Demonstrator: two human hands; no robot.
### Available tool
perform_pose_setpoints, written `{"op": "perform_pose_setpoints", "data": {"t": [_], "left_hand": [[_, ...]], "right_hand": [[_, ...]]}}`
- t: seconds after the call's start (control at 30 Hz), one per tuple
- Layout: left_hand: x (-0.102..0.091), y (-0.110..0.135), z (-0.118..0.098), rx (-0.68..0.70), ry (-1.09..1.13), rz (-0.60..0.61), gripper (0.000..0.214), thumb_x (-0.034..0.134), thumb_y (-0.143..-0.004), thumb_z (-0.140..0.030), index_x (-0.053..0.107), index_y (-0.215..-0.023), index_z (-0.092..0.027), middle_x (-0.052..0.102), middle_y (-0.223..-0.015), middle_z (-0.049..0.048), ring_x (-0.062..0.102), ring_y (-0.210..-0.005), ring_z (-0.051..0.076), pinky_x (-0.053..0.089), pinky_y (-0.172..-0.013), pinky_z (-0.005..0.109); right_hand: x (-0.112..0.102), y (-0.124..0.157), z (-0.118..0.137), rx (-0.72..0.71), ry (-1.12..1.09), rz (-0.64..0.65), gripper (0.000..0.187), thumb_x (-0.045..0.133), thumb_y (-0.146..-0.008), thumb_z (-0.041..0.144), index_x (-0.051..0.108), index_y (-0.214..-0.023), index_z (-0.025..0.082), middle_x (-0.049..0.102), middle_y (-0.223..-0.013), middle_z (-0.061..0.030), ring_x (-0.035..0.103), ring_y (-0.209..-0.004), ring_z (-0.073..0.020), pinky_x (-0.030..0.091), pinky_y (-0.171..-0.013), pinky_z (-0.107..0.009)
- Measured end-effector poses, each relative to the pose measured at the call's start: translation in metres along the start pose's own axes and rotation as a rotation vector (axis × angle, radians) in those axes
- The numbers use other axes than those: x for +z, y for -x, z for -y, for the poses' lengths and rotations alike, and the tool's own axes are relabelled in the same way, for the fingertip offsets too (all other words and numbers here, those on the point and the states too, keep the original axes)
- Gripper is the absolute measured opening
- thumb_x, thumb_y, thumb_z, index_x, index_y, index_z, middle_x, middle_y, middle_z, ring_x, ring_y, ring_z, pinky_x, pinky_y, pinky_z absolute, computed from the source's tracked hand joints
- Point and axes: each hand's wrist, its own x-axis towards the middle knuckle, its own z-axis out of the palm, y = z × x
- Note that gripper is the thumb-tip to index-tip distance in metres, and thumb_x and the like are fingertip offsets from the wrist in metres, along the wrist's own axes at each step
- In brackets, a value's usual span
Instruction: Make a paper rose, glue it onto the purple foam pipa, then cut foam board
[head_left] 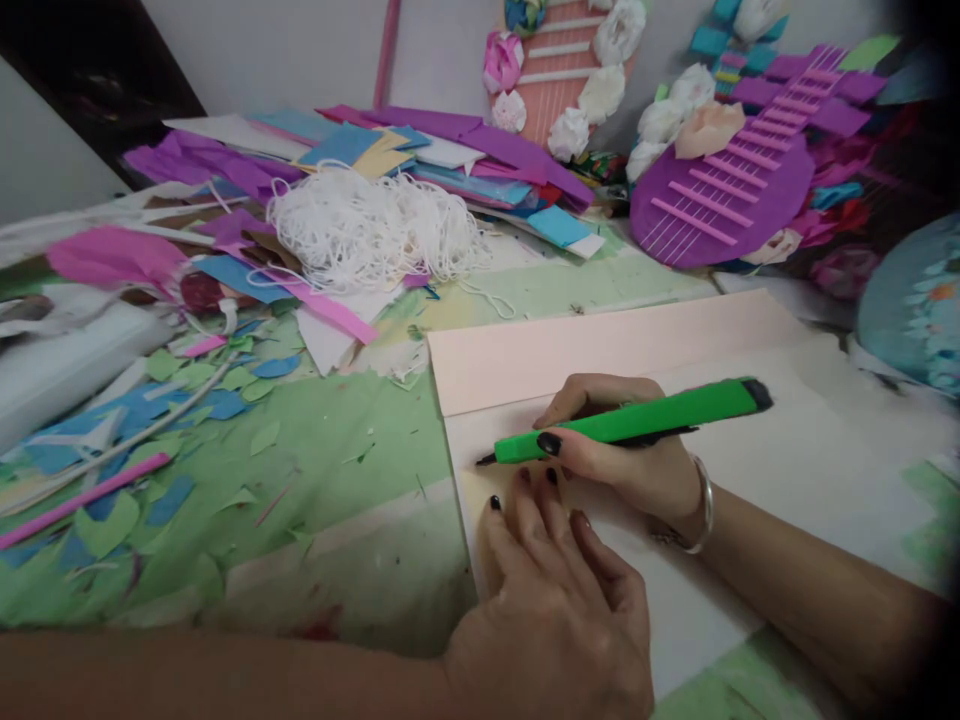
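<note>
On my feed the left hand (555, 615) lies palm down, fingers (535, 525) stretched forward and slightly spread. I have the right hand (645, 475) curled in a grip just beyond it, its forearm (810, 570) slanting in from the right.

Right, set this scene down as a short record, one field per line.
Right hand: the hand holds a dark-tipped green tool
Left hand: the hand lies spread over a cream paper piece
Tool tip: near the cream piece's upper edge; contact unclear
Work surface: large white sheet, with a peach strip along its far side
Right wrist: silver-coloured bangle
Behind: tangled white string; purple guitar-shaped craft
Left of sheet: scattered green leaf-shaped cutouts
</note>
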Motion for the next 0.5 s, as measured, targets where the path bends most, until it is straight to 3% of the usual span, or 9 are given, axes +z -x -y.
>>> {"op": "perform_pose_setpoints", "data": {"t": [0.17, 0.33, 0.43, 0.5], "left_hand": [[0.015, 0.007, -0.007, -0.099, -0.019, -0.147, 0.013, 0.063, -0.082, -0.023, 0.065, -0.08, -0.01, 0.073, -0.095, 0.0201, 0.07, -0.089, 0.037, 0.059, -0.061, 0.046], [0.029, -0.006, -0.039, -0.506, 0.007, -0.268, 0.009, 0.064, -0.078, -0.017, 0.063, -0.072, -0.012, 0.073, -0.097, 0.0182, 0.067, -0.1, 0.038, 0.059, -0.071, 0.05], [0.032, -0.012, -0.051, -0.835, -0.03, -0.19, 0.006, 0.064, -0.078, -0.018, 0.066, -0.075, -0.012, 0.073, -0.097, 0.0176, 0.068, -0.098, 0.037, 0.059, -0.074, 0.052], [0.031, -0.007, -0.047, -0.689, -0.033, -0.156, 0.006, 0.065, -0.078, -0.018, 0.068, -0.082, -0.014, 0.074, -0.098, 0.0143, 0.068, -0.098, 0.035, 0.061, -0.071, 0.047]], "right_hand": [[-0.001, 0.001, -0.001, 0.021, 0.011, -0.004, 0.015, 0.069, -0.071, 0.026, 0.061, -0.063, 0.016, 0.064, -0.059, -0.0022, 0.054, -0.051, -0.0101, 0.041, -0.043, -0.02], [0.0, 0.003, -0.001, 0.065, -0.008, -0.005, 0.018, 0.072, -0.071, 0.029, 0.061, -0.063, 0.017, 0.065, -0.064, -0.0036, 0.055, -0.053, -0.0107, 0.042, -0.045, -0.021], [-0.001, 0.003, -0.001, 0.087, -0.024, -0.008, 0.021, 0.074, -0.071, 0.032, 0.061, -0.064, 0.017, 0.065, -0.066, -0.0041, 0.055, -0.054, -0.0113, 0.043, -0.045, -0.022], [-0.002, 0.002, -0.001, 0.088, -0.022, -0.012, 0.022, 0.074, -0.071, 0.033, 0.061, -0.063, 0.017, 0.065, -0.065, -0.0043, 0.055, -0.055, -0.0116, 0.043, -0.045, -0.022]]}}
